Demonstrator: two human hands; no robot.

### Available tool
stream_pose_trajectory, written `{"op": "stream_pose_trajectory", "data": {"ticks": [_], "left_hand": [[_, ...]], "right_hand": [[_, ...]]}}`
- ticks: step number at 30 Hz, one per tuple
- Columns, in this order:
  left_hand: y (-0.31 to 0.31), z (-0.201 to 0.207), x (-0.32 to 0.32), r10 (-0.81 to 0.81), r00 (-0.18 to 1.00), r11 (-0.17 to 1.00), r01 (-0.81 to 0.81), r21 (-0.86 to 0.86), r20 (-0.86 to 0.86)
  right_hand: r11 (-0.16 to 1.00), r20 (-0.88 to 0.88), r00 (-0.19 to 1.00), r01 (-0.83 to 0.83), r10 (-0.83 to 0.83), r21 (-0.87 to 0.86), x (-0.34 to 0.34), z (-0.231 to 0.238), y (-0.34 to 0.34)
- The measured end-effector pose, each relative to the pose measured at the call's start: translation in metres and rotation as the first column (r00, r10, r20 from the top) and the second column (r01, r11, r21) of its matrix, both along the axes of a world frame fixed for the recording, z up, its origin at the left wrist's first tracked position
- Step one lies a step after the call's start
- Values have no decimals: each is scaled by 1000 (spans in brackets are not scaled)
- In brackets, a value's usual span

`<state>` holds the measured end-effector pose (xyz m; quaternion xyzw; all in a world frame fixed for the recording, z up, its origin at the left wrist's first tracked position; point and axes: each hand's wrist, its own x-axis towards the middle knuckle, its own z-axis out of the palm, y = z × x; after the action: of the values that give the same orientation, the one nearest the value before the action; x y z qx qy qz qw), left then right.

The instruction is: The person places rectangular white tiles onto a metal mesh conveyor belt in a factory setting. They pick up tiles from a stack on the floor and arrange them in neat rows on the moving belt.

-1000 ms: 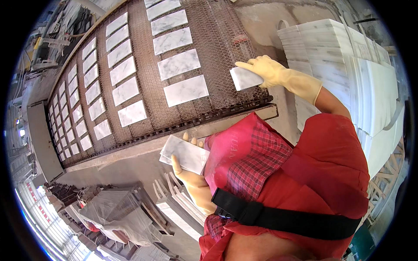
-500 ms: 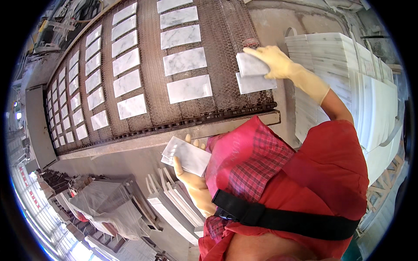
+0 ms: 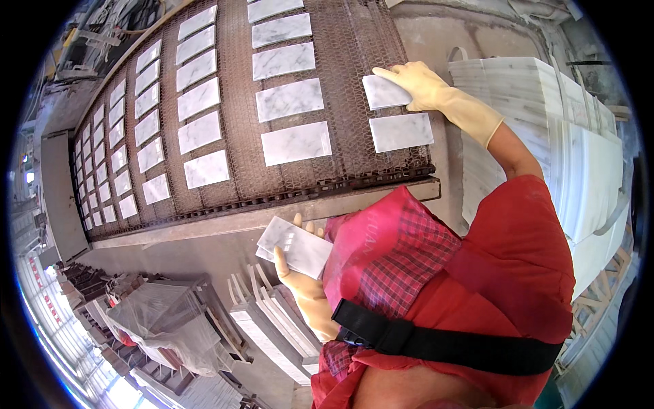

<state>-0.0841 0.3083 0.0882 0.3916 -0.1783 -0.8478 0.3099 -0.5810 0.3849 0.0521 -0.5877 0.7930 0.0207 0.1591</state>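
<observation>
In a pale yellow rubber glove, my left hand (image 3: 304, 290) grips a small stack of white marble tiles (image 3: 294, 247) close to my body, its thumb across the top tile. My right hand (image 3: 415, 83), gloved the same way, has its fingers on a marble tile (image 3: 385, 93) at the right side of the brown mesh conveyor belt (image 3: 349, 75). Just nearer than that tile, another marble tile (image 3: 402, 133) lies flat by the belt's front edge. Whether the tile under my right hand rests fully on the mesh is hard to tell.
Rows of grey-veined tiles (image 3: 289, 101) cover the belt toward the left. A metal rail (image 3: 272, 217) runs along its front. Large stacked marble slabs (image 3: 518, 102) stand at the right. Lower left are a plastic-covered pile (image 3: 160, 313) and leaning stone strips (image 3: 272, 334).
My right hand has moved slightly away from me and left with its tile, uncovering the nearer tile. My left hand keeps hold of its stack.
</observation>
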Motion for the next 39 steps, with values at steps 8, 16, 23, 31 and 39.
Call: {"op": "stream_pose_trajectory", "data": {"ticks": [8, 16, 23, 31, 39], "left_hand": [[-1, -1, -7, 29, 997, 1000, -30, 6, 75], [5, 4, -11, 41, 994, 999, -40, -7, 106], [10, 0, -12, 52, 990, 999, -50, -18, 132], [18, 1, -12, 97, 988, 995, -99, 15, 120], [-18, 15, -45, -6, 985, 1000, 11, -29, 174]], "right_hand": [[999, 58, 998, -7, 5, 46, -6, 7, -5], [992, 45, 999, 26, -21, -124, -59, -3, -22], [999, -54, 999, -1, 3, 40, -88, -7, -63], [999, -49, 998, 37, -36, 7, -76, 4, -66], [987, 840, 518, -74, 162, -144, 130, 64, -54]]}}
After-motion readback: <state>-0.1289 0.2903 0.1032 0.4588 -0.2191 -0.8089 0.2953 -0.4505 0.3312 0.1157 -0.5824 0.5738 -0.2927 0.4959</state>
